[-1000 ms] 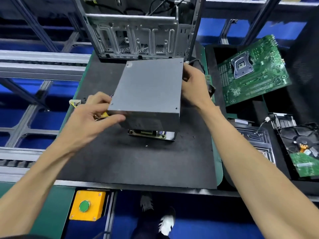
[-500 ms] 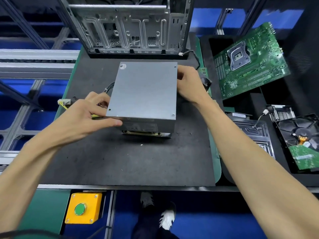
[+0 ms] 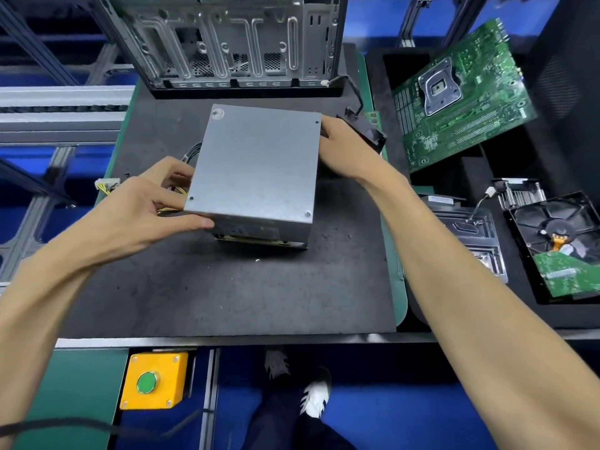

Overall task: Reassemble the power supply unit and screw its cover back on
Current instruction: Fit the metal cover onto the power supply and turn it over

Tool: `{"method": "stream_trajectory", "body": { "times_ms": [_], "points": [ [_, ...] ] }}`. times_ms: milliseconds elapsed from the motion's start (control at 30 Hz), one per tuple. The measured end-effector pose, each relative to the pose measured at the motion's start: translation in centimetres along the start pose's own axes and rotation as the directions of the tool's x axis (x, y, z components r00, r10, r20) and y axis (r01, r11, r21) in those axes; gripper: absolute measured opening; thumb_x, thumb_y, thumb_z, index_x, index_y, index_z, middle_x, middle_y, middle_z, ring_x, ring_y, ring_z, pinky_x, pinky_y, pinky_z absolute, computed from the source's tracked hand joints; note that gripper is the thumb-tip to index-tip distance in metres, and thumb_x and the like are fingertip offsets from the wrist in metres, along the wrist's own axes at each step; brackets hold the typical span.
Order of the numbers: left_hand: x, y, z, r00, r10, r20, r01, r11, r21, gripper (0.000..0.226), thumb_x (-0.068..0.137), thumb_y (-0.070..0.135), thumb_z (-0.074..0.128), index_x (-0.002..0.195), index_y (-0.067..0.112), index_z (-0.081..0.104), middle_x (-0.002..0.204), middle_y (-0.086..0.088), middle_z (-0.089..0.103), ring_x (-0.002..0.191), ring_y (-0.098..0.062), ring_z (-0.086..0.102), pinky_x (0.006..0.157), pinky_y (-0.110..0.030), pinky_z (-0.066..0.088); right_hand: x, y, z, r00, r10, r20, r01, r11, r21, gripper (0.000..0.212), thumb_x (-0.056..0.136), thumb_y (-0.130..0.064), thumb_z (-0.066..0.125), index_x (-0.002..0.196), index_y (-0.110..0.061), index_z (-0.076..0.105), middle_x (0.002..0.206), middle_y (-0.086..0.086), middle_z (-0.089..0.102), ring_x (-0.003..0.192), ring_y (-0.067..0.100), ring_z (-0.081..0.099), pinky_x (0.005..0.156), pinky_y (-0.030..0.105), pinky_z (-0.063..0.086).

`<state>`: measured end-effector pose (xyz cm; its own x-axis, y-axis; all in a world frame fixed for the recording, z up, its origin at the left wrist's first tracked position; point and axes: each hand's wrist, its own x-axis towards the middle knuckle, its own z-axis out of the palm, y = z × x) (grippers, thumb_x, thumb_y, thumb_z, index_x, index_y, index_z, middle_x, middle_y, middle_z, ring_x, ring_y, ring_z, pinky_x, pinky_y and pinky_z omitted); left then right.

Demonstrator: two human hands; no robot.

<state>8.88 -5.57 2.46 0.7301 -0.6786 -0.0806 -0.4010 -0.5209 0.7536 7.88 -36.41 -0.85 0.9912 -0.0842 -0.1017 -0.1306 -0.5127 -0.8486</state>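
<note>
A grey metal power supply cover (image 3: 256, 167) sits over the unit's base on the black mat (image 3: 227, 293). A strip of circuit board and base plate (image 3: 259, 242) shows under the cover's near edge. My left hand (image 3: 152, 203) grips the cover's near left corner, thumb along the front face. My right hand (image 3: 341, 144) holds the far right edge. Yellow and black cables with a white connector (image 3: 105, 184) trail out to the left. A small screw (image 3: 257, 260) lies on the mat in front of the unit.
An open computer case (image 3: 227, 43) stands at the back of the mat. To the right lie a green motherboard (image 3: 461, 95), a black fan (image 3: 367, 133), a heatsink (image 3: 519, 193), a hard drive (image 3: 565, 245) and a metal bracket (image 3: 470, 235). A yellow button box (image 3: 154, 381) sits below the table's front edge.
The cover has come down toward the mat, closing most of the gap over the base. Both hands kept their hold on its corners and moved with it.
</note>
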Motion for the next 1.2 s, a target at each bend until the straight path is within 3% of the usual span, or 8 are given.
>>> {"method": "stream_trajectory", "body": {
  "times_ms": [133, 300, 433, 533, 700, 867, 967, 1200],
  "points": [
    [-0.3, 0.1, 0.3, 0.999, -0.014, -0.042, 0.015, 1.000, 0.017, 0.020, 0.070, 0.036, 0.077, 0.089, 0.043, 0.080, 0.117, 0.019, 0.058, 0.109, 0.014, 0.055, 0.092, 0.002, 0.038, -0.8, 0.3, -0.1, 0.993, 0.115, -0.003, -0.110, 0.959, 0.261, 0.036, 0.107, -0.020, 0.035, 0.133, -0.025, 0.059, 0.134, 0.014, 0.065, 0.117, 0.031, 0.063, 0.098, 0.036, 0.046],
    [-1.0, -0.2, 1.2, 0.990, -0.058, -0.131, 0.061, 0.998, 0.018, 0.020, 0.072, 0.035, 0.078, 0.091, 0.028, 0.077, 0.125, 0.007, 0.058, 0.105, 0.015, 0.058, 0.092, -0.001, 0.042, -4.7, 0.5, 1.2, 0.961, 0.221, -0.164, -0.116, 0.865, 0.489, 0.070, 0.096, -0.054, 0.043, 0.159, -0.027, 0.031, 0.154, -0.008, 0.045, 0.141, 0.014, 0.043, 0.118, 0.046, 0.038],
    [-1.6, -0.6, 2.3, 0.972, -0.107, -0.211, 0.060, 0.974, -0.219, 0.022, 0.077, 0.034, 0.074, 0.091, 0.017, 0.076, 0.122, -0.003, 0.068, 0.099, 0.002, 0.068, 0.090, -0.011, 0.050, -8.0, -0.6, 2.8, 0.945, 0.246, -0.216, -0.114, 0.866, 0.487, 0.100, 0.079, -0.077, 0.048, 0.163, -0.030, 0.021, 0.117, -0.033, 0.056, 0.117, -0.006, 0.053, 0.118, 0.047, 0.037],
    [-1.8, -1.1, 3.3, 0.936, -0.197, -0.290, 0.017, 0.852, -0.523, 0.030, 0.079, 0.032, 0.083, 0.095, 0.013, 0.067, 0.107, -0.014, 0.069, 0.093, -0.018, 0.072, 0.084, -0.033, 0.062, -10.0, -1.2, 4.2, 0.959, 0.239, -0.154, -0.132, 0.853, 0.505, 0.113, 0.068, -0.085, 0.049, 0.163, -0.033, 0.016, 0.115, -0.039, 0.049, 0.133, 0.004, 0.048, 0.119, 0.049, 0.036],
    [-1.5, -3.1, 4.7, 0.930, -0.297, -0.216, 0.094, 0.761, -0.642, 0.036, 0.082, 0.052, 0.071, 0.110, 0.029, 0.075, 0.122, 0.003, 0.073, 0.119, -0.016, 0.066, 0.091, -0.033, 0.059, -11.8, -1.5, 6.8, 0.959, 0.238, -0.152, -0.126, 0.842, 0.524, 0.102, 0.075, -0.083, 0.049, 0.159, -0.027, 0.032, 0.131, -0.034, 0.047, 0.121, -0.022, 0.044, 0.121, 0.039, 0.034],
    [-1.8, -1.6, 6.3, 0.933, -0.314, -0.176, 0.110, 0.714, -0.691, 0.032, 0.083, 0.072, 0.060, 0.100, 0.052, 0.077, 0.112, 0.015, 0.076, 0.106, -0.004, 0.071, 0.080, -0.015, 0.055, -12.4, -2.8, 7.0, 0.934, 0.292, -0.206, -0.120, 0.799, 0.589, 0.081, 0.074, -0.083, 0.043, 0.130, -0.030, 0.065, 0.124, -0.016, 0.070, 0.126, 0.002, 0.058, 0.116, 0.042, 0.040],
    [-2.8, -0.8, 5.8, 0.926, -0.322, -0.198, 0.099, 0.712, -0.695, 0.054, 0.070, 0.084, 0.062, 0.104, 0.046, 0.078, 0.112, 0.007, 0.077, 0.107, -0.013, 0.073, 0.082, -0.024, 0.059, -12.4, -3.8, 6.0, 0.933, 0.264, -0.246, -0.077, 0.812, 0.579, 0.087, 0.074, -0.085, 0.036, 0.136, -0.031, 0.064, 0.117, -0.034, 0.068, 0.114, -0.015, 0.059, 0.119, 0.038, 0.036],
    [-3.5, 2.7, 4.1, 0.923, -0.234, -0.307, -0.016, 0.772, -0.635, 0.041, 0.079, 0.078, 0.061, 0.100, 0.047, 0.079, 0.109, 0.007, 0.078, 0.101, -0.016, 0.075, 0.085, -0.040, 0.062, -11.2, -6.4, 3.0, 0.947, 0.144, -0.288, 0.035, 0.844, 0.536, 0.083, 0.088, -0.078, 0.023, 0.137, -0.025, 0.066, 0.122, -0.012, 0.074, 0.113, 0.003, 0.065, 0.107, 0.029, 0.040]
  ]
}}
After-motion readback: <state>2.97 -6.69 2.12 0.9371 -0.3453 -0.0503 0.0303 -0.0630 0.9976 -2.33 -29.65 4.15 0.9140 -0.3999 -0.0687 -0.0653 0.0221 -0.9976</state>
